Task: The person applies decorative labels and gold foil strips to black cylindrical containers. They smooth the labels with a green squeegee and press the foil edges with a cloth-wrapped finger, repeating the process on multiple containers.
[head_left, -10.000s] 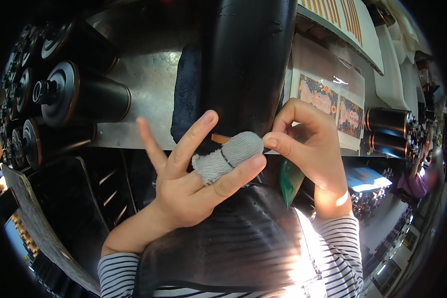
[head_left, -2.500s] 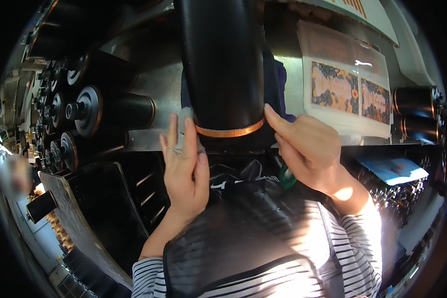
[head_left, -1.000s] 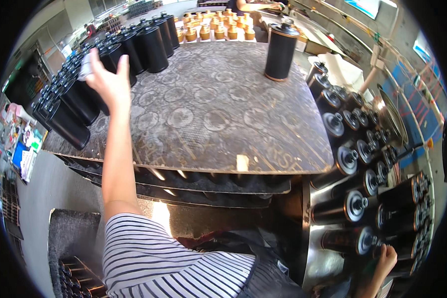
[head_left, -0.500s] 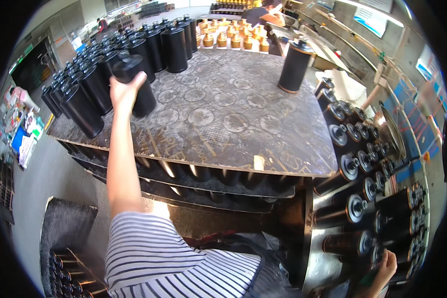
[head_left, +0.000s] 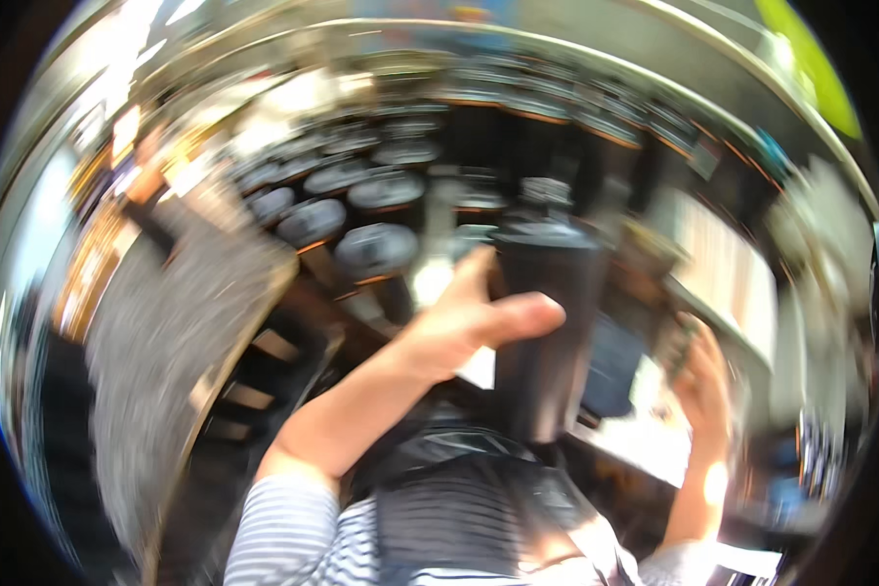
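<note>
The picture is heavily blurred. The left hand (head_left: 469, 327) grips a tall black bobbin (head_left: 549, 322), thumb across its front, holding it roughly upright. The right hand (head_left: 701, 376) is raised near the bobbin's right side, apart from it. Rows of black spools (head_left: 376, 220) line the machine behind.

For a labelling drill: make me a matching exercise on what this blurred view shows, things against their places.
Things:
1. left hand
2. right hand
3. black cylinder
4. grey patterned board

Places:
A. raised at the right, apart from the cylinder
B. at the left of the picture
C. upright at the centre
D. wrapped around the cylinder's side

Pairs: 1-D, 2-A, 3-C, 4-B
</note>
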`<act>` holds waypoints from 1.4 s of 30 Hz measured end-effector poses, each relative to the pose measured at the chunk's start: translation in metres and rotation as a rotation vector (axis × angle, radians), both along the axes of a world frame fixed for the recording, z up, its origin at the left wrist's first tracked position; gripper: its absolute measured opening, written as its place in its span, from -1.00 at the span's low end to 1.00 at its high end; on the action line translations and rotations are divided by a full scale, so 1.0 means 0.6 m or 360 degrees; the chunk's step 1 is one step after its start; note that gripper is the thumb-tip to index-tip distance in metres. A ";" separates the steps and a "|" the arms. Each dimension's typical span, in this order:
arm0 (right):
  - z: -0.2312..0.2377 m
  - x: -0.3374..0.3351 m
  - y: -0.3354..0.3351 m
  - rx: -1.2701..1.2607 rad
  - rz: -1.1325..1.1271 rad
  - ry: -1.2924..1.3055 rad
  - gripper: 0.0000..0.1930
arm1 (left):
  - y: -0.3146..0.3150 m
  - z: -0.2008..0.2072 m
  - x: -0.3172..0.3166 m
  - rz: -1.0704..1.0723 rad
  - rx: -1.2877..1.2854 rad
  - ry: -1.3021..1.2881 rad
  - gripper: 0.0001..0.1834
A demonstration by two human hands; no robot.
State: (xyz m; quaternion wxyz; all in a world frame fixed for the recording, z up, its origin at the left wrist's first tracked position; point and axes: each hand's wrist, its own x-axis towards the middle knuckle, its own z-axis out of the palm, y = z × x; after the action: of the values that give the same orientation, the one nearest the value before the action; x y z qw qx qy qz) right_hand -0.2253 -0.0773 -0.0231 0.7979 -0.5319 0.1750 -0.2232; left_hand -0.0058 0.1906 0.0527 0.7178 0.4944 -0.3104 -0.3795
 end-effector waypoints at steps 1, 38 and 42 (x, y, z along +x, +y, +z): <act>-0.001 -0.023 0.011 0.0064 -0.0147 0.0023 -0.69 | -0.043 -0.012 0.001 -0.0050 -0.0025 -0.0153 -0.35; -0.158 -0.438 -0.171 -0.0960 -0.1364 0.2467 -0.52 | -0.268 -0.152 -0.073 0.0309 0.0658 -0.0136 -0.33; -0.160 -0.432 -0.190 -0.0894 -0.1315 0.2463 -0.57 | -0.278 -0.127 -0.100 0.0237 0.0602 0.0014 -0.37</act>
State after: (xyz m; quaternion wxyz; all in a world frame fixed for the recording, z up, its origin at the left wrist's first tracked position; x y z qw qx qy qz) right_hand -0.4844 -0.1912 -0.1191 0.1568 -0.6023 0.7754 -0.1068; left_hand -0.0660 0.0236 -0.0234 0.6397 0.6403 -0.1930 -0.3790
